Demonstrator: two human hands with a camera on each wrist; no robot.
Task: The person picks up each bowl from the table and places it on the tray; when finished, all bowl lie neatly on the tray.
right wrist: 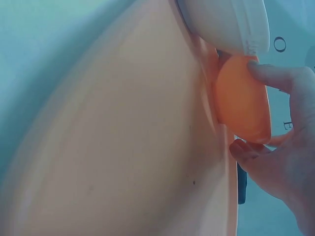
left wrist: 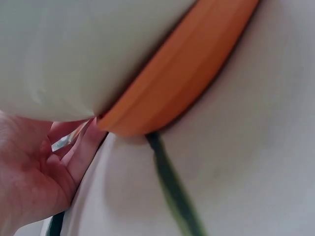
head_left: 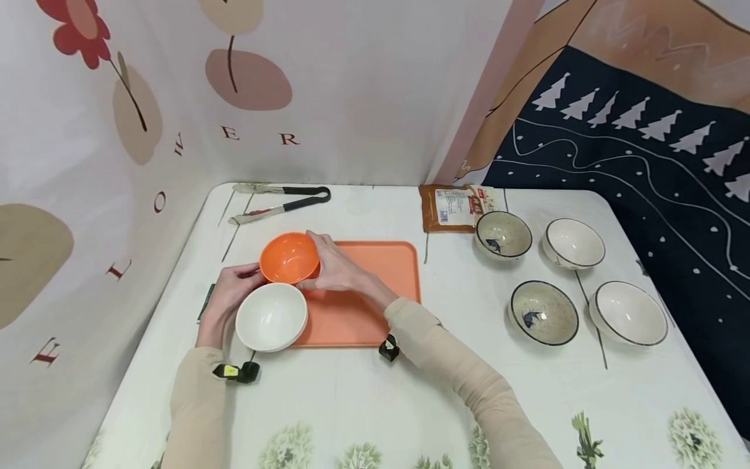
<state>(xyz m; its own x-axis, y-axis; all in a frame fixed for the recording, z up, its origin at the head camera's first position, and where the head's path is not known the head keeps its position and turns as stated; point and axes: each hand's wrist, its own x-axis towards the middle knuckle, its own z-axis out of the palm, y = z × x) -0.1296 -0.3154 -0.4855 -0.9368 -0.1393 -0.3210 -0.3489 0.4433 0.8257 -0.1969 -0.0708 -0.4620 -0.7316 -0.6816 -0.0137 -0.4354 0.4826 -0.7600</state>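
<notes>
Head view: a round, glossy orange bowl [head_left: 289,258] sits at the far left corner of a flat, rectangular coral-orange tray [head_left: 357,319], which lies on the left half of a table with a white printed cover [head_left: 463,312]. The right hand [head_left: 335,265] grasps this bowl, its thumb and fingers spread round the side, as the right wrist view confirms; the left hand [head_left: 231,293] brings its fingertips to the opposite side, though whether they grip or merely touch cannot be told. A round, glossy plain white bowl [head_left: 271,317] stands at the tray's near left corner, overhanging the edge. Likely faults: sideways pressure on the orange bowl could knock the white one and tip it off the tray, because the two stand so close; uneven pressure between the hands might tilt the orange bowl. Count: one tray; six bowls, namely one orange, one plain white, and, towards the table's right edge, two speckled grey-beige bowls with dark rims [head_left: 503,234] and two white bowls with dark rims [head_left: 574,243]; one pair of metal tongs with black handles [head_left: 291,205] near the far left corner; one brown packet with a white label [head_left: 450,208] by the far edge.
</notes>
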